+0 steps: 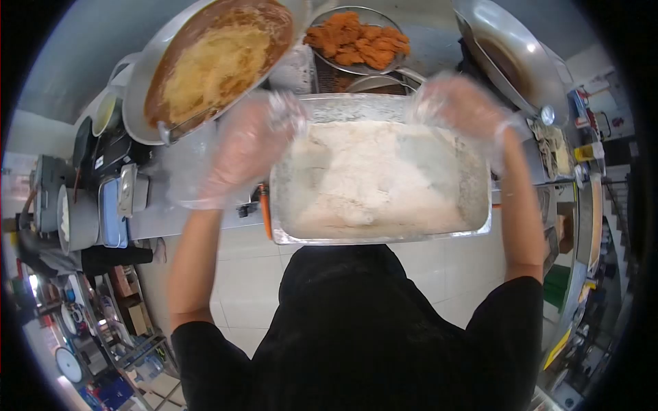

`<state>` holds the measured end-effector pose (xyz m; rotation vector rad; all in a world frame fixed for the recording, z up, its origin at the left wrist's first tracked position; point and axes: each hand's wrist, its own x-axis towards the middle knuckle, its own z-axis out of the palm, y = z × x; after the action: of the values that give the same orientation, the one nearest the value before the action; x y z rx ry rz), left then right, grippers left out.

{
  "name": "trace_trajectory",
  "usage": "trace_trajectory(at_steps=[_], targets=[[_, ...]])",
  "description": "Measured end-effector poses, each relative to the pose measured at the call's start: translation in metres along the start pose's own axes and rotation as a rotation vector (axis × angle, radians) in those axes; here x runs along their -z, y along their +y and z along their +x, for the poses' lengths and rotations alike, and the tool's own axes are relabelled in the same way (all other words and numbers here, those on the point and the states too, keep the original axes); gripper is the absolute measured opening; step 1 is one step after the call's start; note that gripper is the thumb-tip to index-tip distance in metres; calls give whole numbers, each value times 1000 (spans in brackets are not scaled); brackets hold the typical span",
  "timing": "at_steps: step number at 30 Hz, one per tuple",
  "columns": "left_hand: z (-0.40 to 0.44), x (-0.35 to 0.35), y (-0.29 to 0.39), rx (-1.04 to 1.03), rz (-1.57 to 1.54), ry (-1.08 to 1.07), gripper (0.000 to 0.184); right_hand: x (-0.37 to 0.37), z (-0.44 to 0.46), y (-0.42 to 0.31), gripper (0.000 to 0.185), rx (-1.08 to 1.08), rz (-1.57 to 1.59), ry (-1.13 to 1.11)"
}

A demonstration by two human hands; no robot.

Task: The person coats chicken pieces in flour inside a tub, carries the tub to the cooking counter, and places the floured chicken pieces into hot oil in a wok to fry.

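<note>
A rectangular metal tray [381, 238] of white flour [363, 171] lies directly in front of me. Over its far left corner is my left hand [257, 140], in a clear plastic glove and smeared by motion. My right hand [466, 109], gloved the same way and also blurred, is at the far right corner. Whether either hand touches the rim, and how its fingers are bent, I cannot make out. Beyond the tray, a round strainer [357, 70] carries several orange-brown fried pieces, apparently chicken [353, 38].
At the far left, a large pan [133, 103] contains foaming oil [219, 65]. Another wide pan [548, 75] with dark liquid stands far right. An orange handle [265, 211] is beside the tray's left wall. Pots and containers [113, 212] line the left; shelves [113, 335] stand behind.
</note>
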<state>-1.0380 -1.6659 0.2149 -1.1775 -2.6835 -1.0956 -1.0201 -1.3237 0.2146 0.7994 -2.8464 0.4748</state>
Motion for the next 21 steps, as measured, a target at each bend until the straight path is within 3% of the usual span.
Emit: trace_trajectory(at_steps=[1, 2, 3, 4, 6, 8, 11, 14, 16, 17, 19, 20, 21], targets=[[-7, -30, -12, 152, -195, -78, 11, -12, -9, 3, 17, -190, 89, -399], [-14, -59, -27, 306, -386, -155, 13, -52, -36, 29, 26, -242, 113, -432], [-20, -84, -38, 293, -207, -137, 16, -91, -57, 50, 26, -314, 48, -475], [-26, -109, -54, 276, -22, -115, 20, -127, -75, 72, 25, -343, 36, -457], [-32, -180, -149, 392, 252, -194, 27, -205, -98, 117, 23, -450, 30, -361], [-22, -213, -187, 679, 59, -135, 29, -269, -105, 154, 19, -610, 43, -205], [-5, -219, -179, 956, -338, 30, 32, -275, -87, 165, 15, -871, 914, -166], [8, -234, -179, 1210, -908, 243, 36, -250, -81, 129, 10, -990, 1537, -30], [12, -258, -227, 1113, -946, 231, 36, -244, -75, 127, 15, -895, 1305, -141], [0, -280, -282, 943, -767, 134, 34, -243, -75, 123, 17, -852, 1194, -199], [-1, -283, -287, 812, -527, -25, 35, -221, -65, 102, 21, -917, 984, -219], [3, -283, -281, 856, -463, -87, 38, -213, -61, 96, 23, -944, 876, -227], [9, -274, -259, 902, -399, -146, 40, -214, -61, 98, 25, -824, 655, -171]])
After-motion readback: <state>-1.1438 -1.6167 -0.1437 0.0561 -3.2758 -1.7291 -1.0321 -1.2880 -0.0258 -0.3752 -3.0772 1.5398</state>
